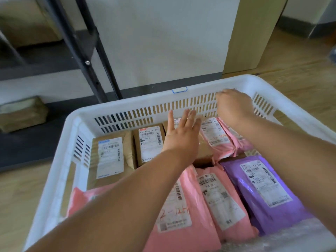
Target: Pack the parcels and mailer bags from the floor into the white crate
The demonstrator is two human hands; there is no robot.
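Observation:
The white crate fills the view and holds several parcels. Two brown paper parcels lie along its far left. My left hand is open, fingers spread flat over a third brown parcel at the far middle. My right hand is curled at the crate's far wall, above a pink mailer bag, with nothing visible in it. Nearer me lie two more pink mailer bags and a purple mailer bag. My forearms hide parts of them.
A black metal shelf frame stands behind the crate on the left, with a brown parcel on the floor beside it. A tall cardboard panel leans on the white wall. Bubble wrap lies at the crate's near right corner.

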